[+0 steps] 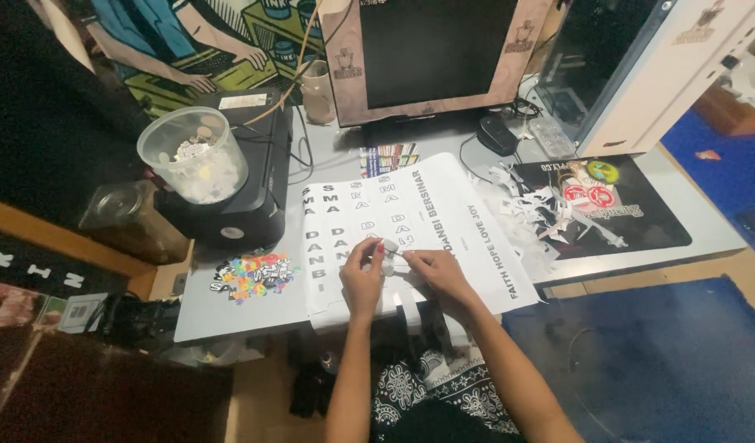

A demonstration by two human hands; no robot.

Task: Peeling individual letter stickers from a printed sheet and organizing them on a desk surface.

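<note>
Both hands, left hand (pixel 362 279) and right hand (pixel 437 271), grip pinched on a white sticker strip (pixel 391 256) between them.

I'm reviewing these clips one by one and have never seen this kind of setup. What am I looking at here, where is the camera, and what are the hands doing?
No machine here: a person wears a camera on the head, looking down at their own bare hands. The left hand and right hand meet over a white sheet of cut-out letters on a grey desk, pinching a small white piece between them. Around them: a clear plastic tub on a black device, a pile of white paper offcuts, a black mat, a colourful sticker and a dark monitor.
</note>
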